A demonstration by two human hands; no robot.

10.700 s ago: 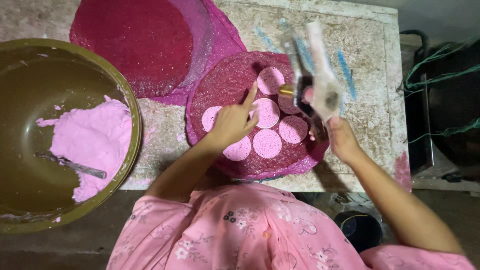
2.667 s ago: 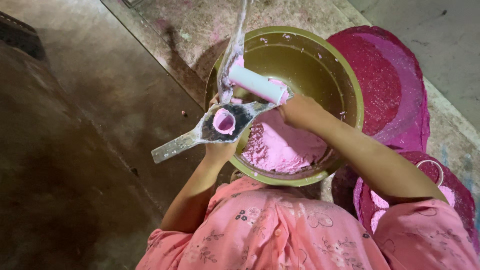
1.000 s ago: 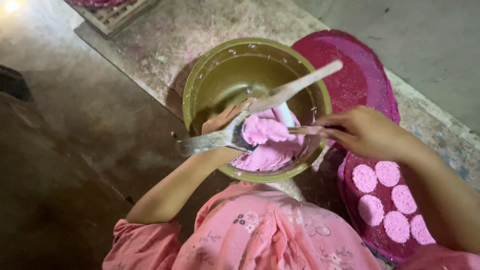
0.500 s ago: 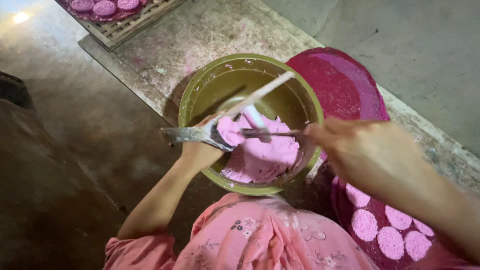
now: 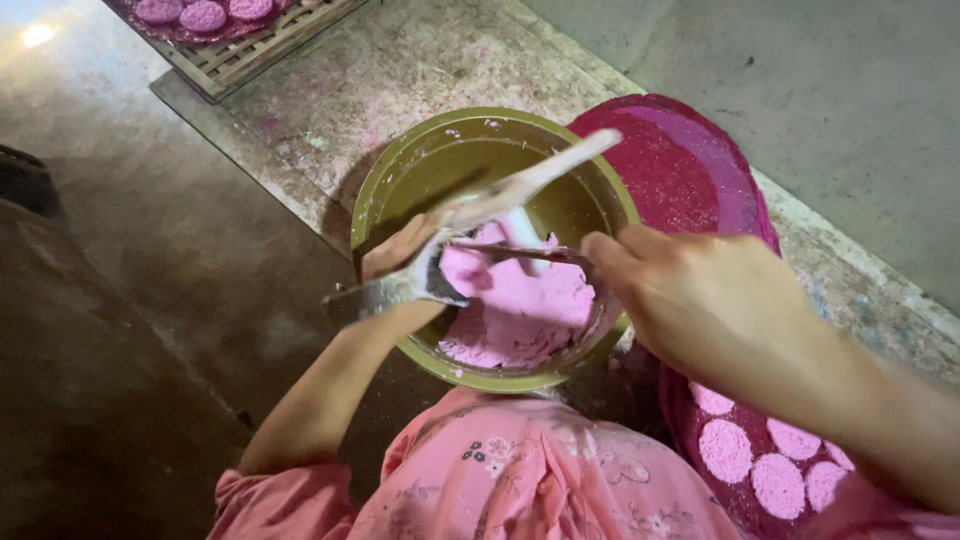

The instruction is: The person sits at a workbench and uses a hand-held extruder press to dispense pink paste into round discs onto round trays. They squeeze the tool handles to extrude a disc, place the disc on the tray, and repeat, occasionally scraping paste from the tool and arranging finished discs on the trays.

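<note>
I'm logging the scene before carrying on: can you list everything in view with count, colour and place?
bowl: one, olive green, centre.
dough: one mass, pink, inside the bowl.
metal tool: one, grey, across the bowl's left rim.
spoon: one, thin, metal, over the dough.
round mats: two, magenta, right of the bowl.
discs: several, pink, on the lower right mat.
slatted tray: one, wooden, top left, with pink discs.
left hand: holding the metal tool.
right hand: holding the spoon.

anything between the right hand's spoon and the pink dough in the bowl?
Nothing visible. The right hand holds the spoon straight over the pink dough in the bowl; the left hand's mould sits beside it.
</note>
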